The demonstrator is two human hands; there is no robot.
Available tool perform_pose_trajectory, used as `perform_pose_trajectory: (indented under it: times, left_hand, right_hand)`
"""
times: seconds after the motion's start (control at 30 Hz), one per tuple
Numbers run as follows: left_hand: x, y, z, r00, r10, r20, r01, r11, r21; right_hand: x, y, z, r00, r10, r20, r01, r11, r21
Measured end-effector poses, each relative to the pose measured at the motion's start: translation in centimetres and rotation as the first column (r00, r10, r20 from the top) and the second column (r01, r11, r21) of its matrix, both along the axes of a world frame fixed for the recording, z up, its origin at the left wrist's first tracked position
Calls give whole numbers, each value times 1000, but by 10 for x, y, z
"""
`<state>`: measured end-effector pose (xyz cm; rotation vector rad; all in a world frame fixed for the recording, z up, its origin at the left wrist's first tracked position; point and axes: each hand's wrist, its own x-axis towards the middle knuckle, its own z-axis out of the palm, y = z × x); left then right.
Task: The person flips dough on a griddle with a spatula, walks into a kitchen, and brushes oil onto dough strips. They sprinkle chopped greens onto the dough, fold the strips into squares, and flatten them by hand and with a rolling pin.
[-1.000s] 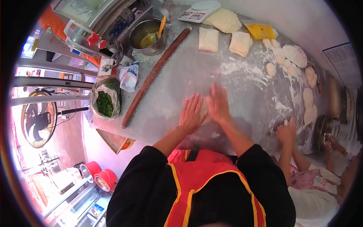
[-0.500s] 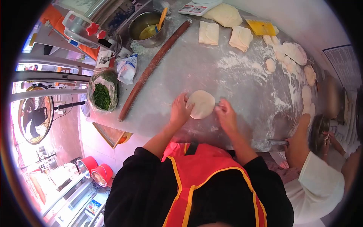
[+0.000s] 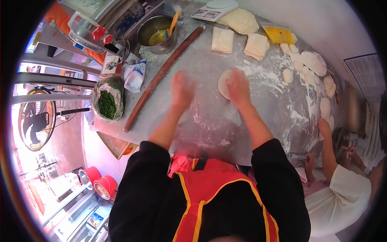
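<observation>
A flat, pale dough round [image 3: 223, 85] is at the middle of the floured metal table. My right hand [image 3: 239, 88] is at its right side, thumb and fingers over the edge, gripping it; motion blurs the fingertips. My left hand [image 3: 184, 90] is apart from the dough, to its left above the tabletop. That hand is smeared by motion, and how its fingers are set cannot be made out. Loose flour is scattered on the surface between my forearms.
A long rolling pin [image 3: 163, 76] lies left of my hands. Beyond it are a metal pot [image 3: 158, 45] and a bag of chopped greens [image 3: 107, 104]. Folded dough pieces [image 3: 222, 40], a scale [image 3: 213, 11] and a yellow scraper [image 3: 279, 35] lie at the back. A co-worker's hand [image 3: 324, 128] touches dough at right.
The dough round has moved away from me and slightly right, along with my right hand. My left hand has let go of it and moved up and left. The co-worker's hand reached to the dough.
</observation>
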<state>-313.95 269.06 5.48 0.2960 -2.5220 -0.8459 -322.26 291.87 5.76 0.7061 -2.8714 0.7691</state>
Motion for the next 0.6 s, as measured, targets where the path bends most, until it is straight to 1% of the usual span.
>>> perform_pose_trajectory:
  times: [0.03,0.1,0.17,0.2,0.27,0.3,0.37,0.4,0.47,0.53,0.57,0.6]
  left_hand:
    - [14,-22,0,997,68,-35,-72,990,-123]
    - [48,-54,30,977,210,29,-198,954,-224]
    - [83,-84,26,958,250,138,-190,919,-346]
    - [90,-93,25,953,248,176,-172,916,-363]
    - [96,-106,25,941,248,232,-144,911,-387]
    - [95,-112,22,932,251,262,-142,918,-371]
    - [88,-121,15,913,248,325,-134,933,-335]
    - [87,-121,15,916,237,325,-123,934,-335]
    - [86,-123,19,921,215,324,-98,935,-342]
    - [92,-121,26,913,187,362,-67,945,-320]
    - [96,-119,31,909,178,376,-58,949,-309]
    - [102,-116,36,913,145,381,-26,954,-300]
  right_hand:
    - [4,-7,-1,999,7,-37,-4,998,67]
    - [16,-18,3,994,18,-107,4,980,199]
    - [22,-21,5,997,-20,-77,33,985,167]
    - [28,-22,6,998,-33,-60,42,987,156]
    - [56,-29,7,999,-50,-10,51,978,203]
    - [77,-33,8,998,-61,12,57,972,229]
    - [125,-43,11,997,-56,57,41,970,238]
    - [147,-45,18,996,-13,91,-8,974,228]
    - [178,-50,31,985,72,157,-103,975,196]
    - [179,-40,33,935,94,341,-68,994,-86]
    - [176,-30,34,899,129,418,-36,974,-223]
    - [171,-16,43,965,89,247,-27,970,-242]
